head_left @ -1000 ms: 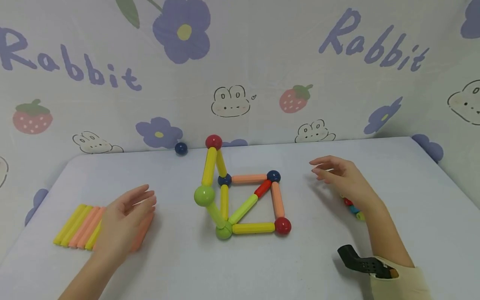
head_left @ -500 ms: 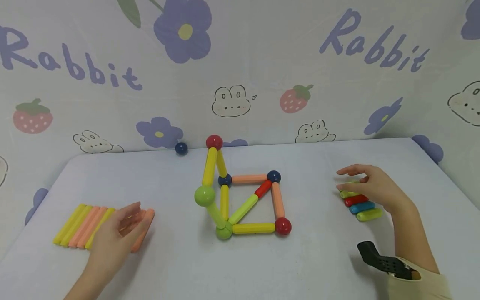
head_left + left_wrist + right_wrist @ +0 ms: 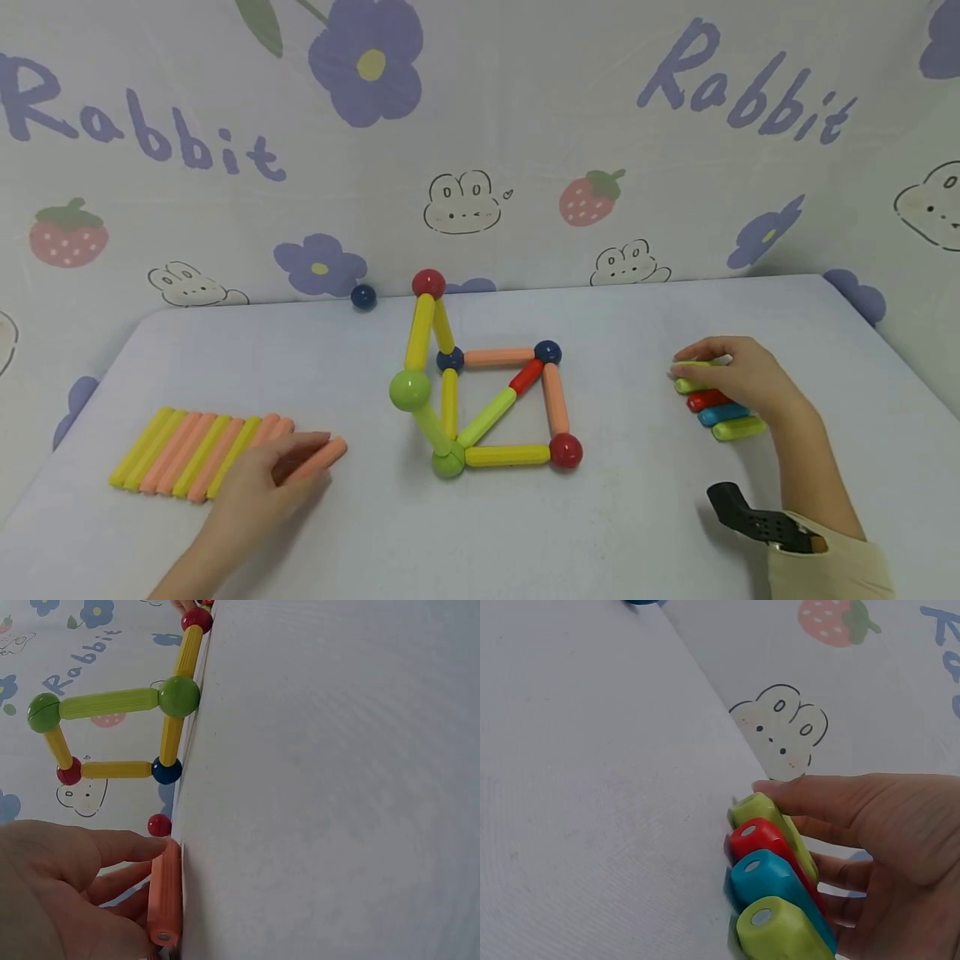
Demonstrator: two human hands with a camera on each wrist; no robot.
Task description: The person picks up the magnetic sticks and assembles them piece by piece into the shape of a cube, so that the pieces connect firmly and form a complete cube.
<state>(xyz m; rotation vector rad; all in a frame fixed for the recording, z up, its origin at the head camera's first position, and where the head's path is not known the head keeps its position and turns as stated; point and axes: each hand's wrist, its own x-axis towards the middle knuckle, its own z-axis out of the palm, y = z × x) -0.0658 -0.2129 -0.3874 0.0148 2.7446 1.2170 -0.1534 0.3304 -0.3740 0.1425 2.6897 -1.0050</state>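
Note:
My left hand (image 3: 255,492) pinches a salmon-coloured magnetic rod (image 3: 324,458), its end pointing to the right and away from the row. In the left wrist view the rod (image 3: 165,896) lies between thumb and fingers, its metal tip showing. At the right, my right hand (image 3: 750,379) grips the farthest short rod, a light green one (image 3: 690,385), between thumb and fingers. The right wrist view shows this green rod (image 3: 757,806) beside a red rod (image 3: 759,838), a blue rod (image 3: 769,877) and another green rod (image 3: 776,930), all with metal ends.
A structure of rods and balls stands mid-table, with a raised green ball (image 3: 409,390) and a red ball (image 3: 428,284) at its top. Yellow and salmon rods (image 3: 176,450) lie in a row at the left. A dark blue ball (image 3: 363,297) sits by the back cloth.
My left hand has taken a salmon rod from the row's right end and moved right with it. My right hand has moved right to the short rods and closed its fingers on the far green one.

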